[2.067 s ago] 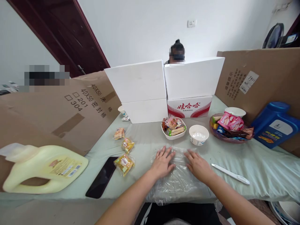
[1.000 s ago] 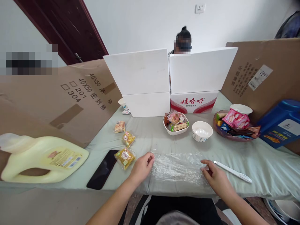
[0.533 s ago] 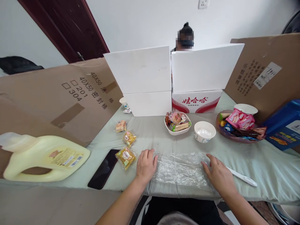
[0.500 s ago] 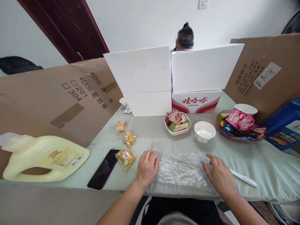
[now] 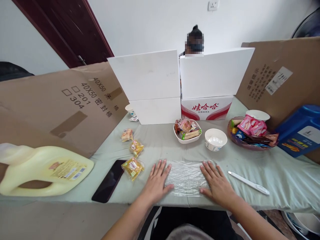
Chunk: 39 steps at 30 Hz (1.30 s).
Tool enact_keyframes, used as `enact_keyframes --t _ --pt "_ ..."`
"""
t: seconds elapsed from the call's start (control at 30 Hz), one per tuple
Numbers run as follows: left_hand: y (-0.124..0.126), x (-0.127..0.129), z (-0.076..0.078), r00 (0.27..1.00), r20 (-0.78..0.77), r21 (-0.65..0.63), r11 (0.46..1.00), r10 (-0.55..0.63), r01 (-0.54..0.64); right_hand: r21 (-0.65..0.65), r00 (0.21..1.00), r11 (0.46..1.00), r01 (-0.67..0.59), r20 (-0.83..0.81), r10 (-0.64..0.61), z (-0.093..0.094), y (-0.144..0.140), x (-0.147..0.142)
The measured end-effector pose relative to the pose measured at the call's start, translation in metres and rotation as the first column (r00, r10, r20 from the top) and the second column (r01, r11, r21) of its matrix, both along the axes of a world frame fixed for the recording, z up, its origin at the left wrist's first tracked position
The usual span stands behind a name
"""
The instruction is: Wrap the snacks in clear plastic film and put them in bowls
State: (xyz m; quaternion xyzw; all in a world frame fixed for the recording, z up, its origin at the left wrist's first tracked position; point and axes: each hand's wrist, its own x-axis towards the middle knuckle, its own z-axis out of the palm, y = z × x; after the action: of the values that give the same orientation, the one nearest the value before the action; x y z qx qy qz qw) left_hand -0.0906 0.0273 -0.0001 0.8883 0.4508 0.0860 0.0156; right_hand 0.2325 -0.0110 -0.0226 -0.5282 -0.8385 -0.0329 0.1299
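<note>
A clear, crinkled plastic sheet or bag (image 5: pixel 186 178) lies spread on the cloth-covered table in front of me. My left hand (image 5: pixel 157 181) rests flat on its left edge, fingers spread. On the right side of the plastic, my right hand (image 5: pixel 216 181) also lies flat with its fingers apart. A white, slim stick-like tool (image 5: pixel 248 182) is to the right of my right hand, untouched. Left of my left hand are a yellow-wrapped snack (image 5: pixel 133 167) and a black phone (image 5: pixel 108 181).
Farther back stand a white dish of snacks (image 5: pixel 187 140), a white bowl (image 5: pixel 215 140) and a purple bowl (image 5: pixel 250 144) heaped with packets. A pale yellow jug (image 5: pixel 42 170) is left, a blue jug (image 5: pixel 300 133) right. White boxes (image 5: pixel 155 111) and cardboard panels enclose the table; a person sits behind.
Both hands have flattened onto the plastic, and my right hand has shifted left. The plastic looks flatter and narrower. More of the white tool shows. The view has shifted slightly.
</note>
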Motion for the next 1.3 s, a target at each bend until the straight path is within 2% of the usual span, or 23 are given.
enact_keyframes --t 0.07,0.2,0.43,0.5,0.57,0.63,0.7,0.8,0.93,1.03,1.17,1.23,1.3 --pt "-0.010 -0.020 0.008 0.999 0.044 0.017 1.000 -0.020 0.019 0.032 0.999 0.999 -0.034 -0.007 0.034 0.005 -0.015 0.016" --pt "-0.034 -0.038 0.021 0.971 0.142 -0.049 0.978 -0.194 0.203 -0.001 0.974 0.975 -0.223 -0.030 0.222 0.017 -0.047 0.031" --pt "-0.052 -0.038 0.023 0.912 0.317 -0.059 0.954 -0.260 0.293 -0.054 0.945 0.979 -0.195 -0.278 0.173 0.027 -0.072 0.025" --pt "-0.051 -0.038 0.026 0.901 0.377 -0.107 0.957 -0.213 0.271 -0.081 0.928 0.978 -0.193 -0.339 0.155 0.031 -0.073 0.025" --pt "-0.046 -0.036 0.029 0.898 0.423 -0.153 0.968 -0.117 0.198 -0.121 0.917 0.982 -0.146 -0.390 0.088 0.033 -0.071 0.025" --pt "-0.036 -0.032 0.031 0.903 0.428 -0.165 0.980 -0.028 0.108 -0.168 0.908 0.984 -0.057 -0.418 -0.019 0.032 -0.063 0.025" --pt "-0.023 -0.025 0.031 0.913 0.407 -0.117 0.992 0.014 0.036 -0.174 0.903 0.983 0.055 -0.411 -0.123 0.029 -0.051 0.024" --pt "0.000 -0.009 0.022 0.933 0.359 0.001 0.999 0.032 -0.034 -0.105 0.925 0.975 0.195 -0.311 -0.218 0.021 -0.030 0.019" --pt "0.021 0.007 0.006 0.977 0.201 0.096 0.991 0.077 -0.098 -0.014 0.954 0.956 0.293 -0.067 -0.293 0.010 -0.012 0.015" --pt "0.024 0.010 0.005 0.985 0.121 0.150 0.978 0.124 -0.141 0.057 0.957 0.956 0.287 0.012 -0.289 0.012 -0.010 0.017" --pt "0.010 0.021 0.021 0.958 0.201 0.288 0.922 0.206 -0.259 0.194 0.963 0.944 0.267 -0.093 -0.253 0.030 -0.016 0.009" --pt "-0.005 0.036 0.026 0.969 0.222 0.288 0.941 0.113 -0.176 0.220 0.979 0.958 0.185 -0.130 -0.159 0.036 -0.018 -0.006" --pt "-0.020 0.053 0.024 0.983 0.176 0.203 0.979 -0.059 0.022 0.191 0.996 0.981 0.020 -0.087 -0.003 0.035 -0.020 -0.025"
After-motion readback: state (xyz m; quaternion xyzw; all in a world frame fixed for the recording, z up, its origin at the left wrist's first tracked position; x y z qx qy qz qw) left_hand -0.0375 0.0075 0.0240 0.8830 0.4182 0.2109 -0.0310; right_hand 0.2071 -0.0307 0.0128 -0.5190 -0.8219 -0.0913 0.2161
